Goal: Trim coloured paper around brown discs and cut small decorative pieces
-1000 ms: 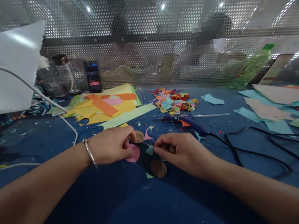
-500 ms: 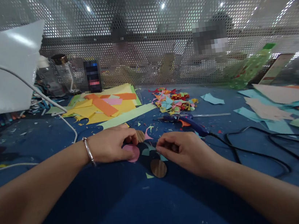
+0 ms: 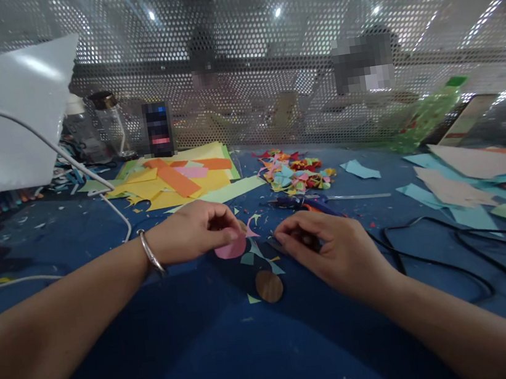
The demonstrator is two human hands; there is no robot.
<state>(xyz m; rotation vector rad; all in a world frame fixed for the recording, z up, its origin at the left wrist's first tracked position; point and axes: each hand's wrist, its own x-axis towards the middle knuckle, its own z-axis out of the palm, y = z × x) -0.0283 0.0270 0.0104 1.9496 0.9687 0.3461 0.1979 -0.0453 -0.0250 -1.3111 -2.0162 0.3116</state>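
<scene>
Hands at frame centre: left hand [image 3: 193,229] pinches pink paper disc [image 3: 231,248]; right hand [image 3: 330,247] curled shut, contents unclear. Risk: a slip of the fingers could knock disc against brown disc [image 3: 269,285] below.

Two bare arms, no sleeves. Thin shiny silver metal bangle [image 3: 151,252] round the wrist, just behind the left hand [image 3: 193,231]. Nothing worn on the right hand [image 3: 336,253], on the far side from the bangle: no ring, no watch, no glove.
</scene>
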